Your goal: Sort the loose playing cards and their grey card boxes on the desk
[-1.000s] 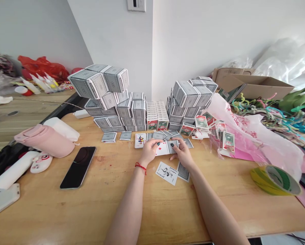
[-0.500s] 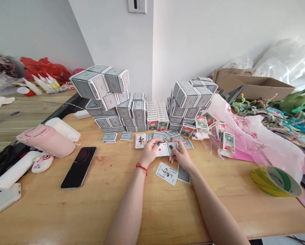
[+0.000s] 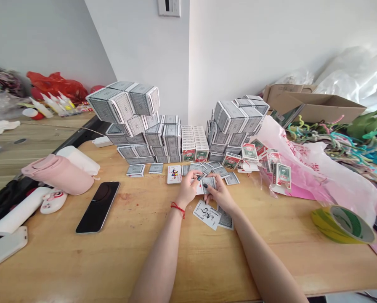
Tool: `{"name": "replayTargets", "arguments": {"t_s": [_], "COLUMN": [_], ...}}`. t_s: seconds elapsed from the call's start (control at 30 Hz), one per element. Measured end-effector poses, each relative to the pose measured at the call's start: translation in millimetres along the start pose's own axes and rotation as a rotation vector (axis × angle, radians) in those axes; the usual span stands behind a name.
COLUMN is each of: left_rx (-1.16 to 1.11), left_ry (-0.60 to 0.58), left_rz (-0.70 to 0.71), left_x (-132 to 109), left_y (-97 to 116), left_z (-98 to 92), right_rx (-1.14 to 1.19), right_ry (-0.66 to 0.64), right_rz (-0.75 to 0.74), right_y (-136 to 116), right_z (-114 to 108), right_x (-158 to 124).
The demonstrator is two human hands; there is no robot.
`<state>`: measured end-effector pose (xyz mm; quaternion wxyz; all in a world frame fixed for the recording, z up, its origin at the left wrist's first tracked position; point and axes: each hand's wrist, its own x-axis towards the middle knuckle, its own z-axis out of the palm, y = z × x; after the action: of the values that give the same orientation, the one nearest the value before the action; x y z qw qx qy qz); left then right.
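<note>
Near the center of the frame, the left hand has its fingers pinched on a red-pipped playing card, which shows face up. Beside it, the right hand has its fingers closed on a grey-backed playing card; whether the 2 cards overlap or only meet, I cannot tell. Both are held over the bench.

Just below the right hand lies a black-and-white joker, its right edge against another grey-backed card. Left of the left hand sits a colored joker, face up. More grey-backed cards are scattered just beyond the fingers.

Behind these, 2 large block-like stacks of cards rise, the left stack left of center and the right stack right of center, with boxed card decks piled between them. A black-screened phone and a pink bottle lie at the left of the frame; a roll of yellow tape rests at the lower right.
</note>
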<state>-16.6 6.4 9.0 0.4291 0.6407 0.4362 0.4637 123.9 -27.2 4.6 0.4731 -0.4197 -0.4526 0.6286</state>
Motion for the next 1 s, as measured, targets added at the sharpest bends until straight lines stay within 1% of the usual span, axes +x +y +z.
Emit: {"name": "replayTargets", "arguments": {"t_s": [0.1, 0.17, 0.23, 0.3, 0.33, 0.37, 0.4, 0.47, 0.53, 0.6, 0.87, 1.0], "left_rx": [0.003, 0.010, 0.060, 0.172, 0.240, 0.306, 0.365, 0.467, 0.551, 0.605, 0.655, 0.637], "left_ry": [0.015, 0.073, 0.161, 0.230, 0.240, 0.225, 0.189, 0.082, -0.012, -0.060, -0.061, -0.034], "left_rz": [-0.022, -0.045, -0.037, 0.021, 0.068, 0.121, 0.172, 0.246, 0.265, 0.251, 0.232, 0.246], "left_x": [0.8, 1.4, 1.6, 1.5, 1.2, 0.7, 0.1, -1.9, -4.2, -6.3, -5.8, -2.5], "left_y": [-1.9, -2.5, -2.1, -0.8, 0.1, 1.0, 1.6, 1.6, -0.4, -3.8, -12.4, -13.7], "left_z": [-1.5, -3.0, -4.5, -5.5, -5.5, -5.1, -4.2, -1.5, 1.6, 3.7, 3.5, 3.9], "right_rx": [0.025, 0.031, 0.020, -0.011, -0.031, -0.051, -0.069, -0.093, -0.100, -0.095, 0.027, 0.110], "right_ry": [0.055, 0.162, 0.312, 0.456, 0.508, 0.539, 0.551, 0.536, 0.508, 0.494, 0.494, 0.519], "right_rz": [-0.026, -0.081, -0.166, -0.244, -0.270, -0.283, -0.289, -0.286, -0.283, -0.285, -0.255, -0.241], "right_y": [-4.6, -6.8, -6.5, -3.9, -2.0, 0.1, 2.1, 5.8, 8.0, 8.2, 0.4, 0.5], "right_z": [-0.8, -2.8, -6.0, -9.4, -10.8, -11.9, -12.5, -12.8, -12.4, -12.0, -13.2, -17.7], "right_x": [0.1, 1.1, 3.1, 5.4, 6.5, 7.5, 8.3, 9.5, 10.2, 10.4, 10.5, 12.5]}}
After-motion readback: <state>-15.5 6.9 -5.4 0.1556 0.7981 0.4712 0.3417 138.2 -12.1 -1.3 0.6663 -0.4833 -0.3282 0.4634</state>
